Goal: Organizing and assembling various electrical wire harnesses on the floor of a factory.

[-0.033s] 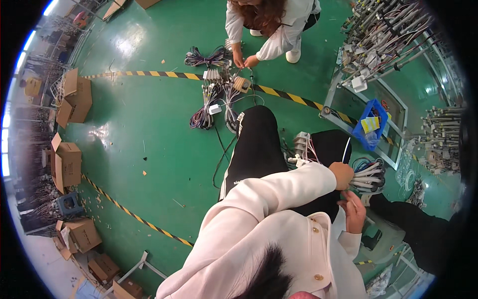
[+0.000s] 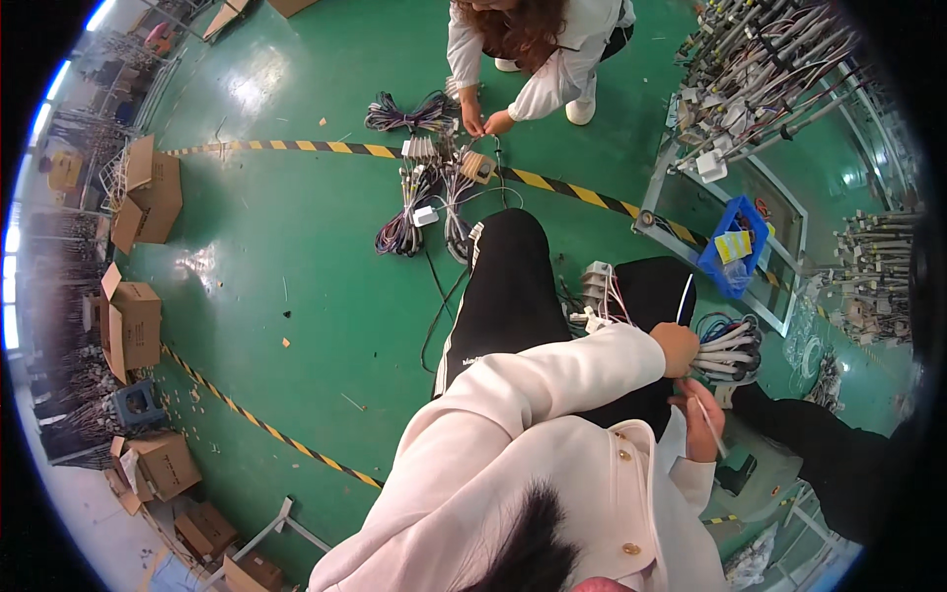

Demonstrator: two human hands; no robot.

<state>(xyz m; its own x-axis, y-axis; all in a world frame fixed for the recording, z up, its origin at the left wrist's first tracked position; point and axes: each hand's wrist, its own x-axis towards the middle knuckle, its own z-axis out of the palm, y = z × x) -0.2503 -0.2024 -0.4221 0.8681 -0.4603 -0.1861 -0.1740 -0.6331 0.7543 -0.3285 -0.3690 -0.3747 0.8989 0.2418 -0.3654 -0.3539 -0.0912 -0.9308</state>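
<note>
My left hand (image 2: 676, 348) is closed round the neck of a looped bundle of cables (image 2: 728, 347), mostly white and grey, beside my right knee. Just below it, my right hand (image 2: 698, 414) has bent fingers around a thin white strip (image 2: 711, 432) that slants down past the wrist. Another narrow white strip (image 2: 687, 294) shows above my left hand against my trouser leg; whether it is held I cannot tell. White connectors (image 2: 597, 284) with thin wires lie between my legs, by my left forearm. The spot where both hands meet the bundle is partly hidden.
A co-worker (image 2: 538, 74) crouches ahead, hands at bundled cables (image 2: 419, 202) on the floor. At the right are a blue crate (image 2: 735, 247), a metal frame (image 2: 666, 178) and hanging cables (image 2: 769, 69). Cardboard boxes (image 2: 153, 197) line the left; a dark-trousered leg (image 2: 819, 439) extends at right.
The thin white strip now shows across my right hand, whose fingers have shifted slightly. My left hand and the cable bundle stay almost in place.
</note>
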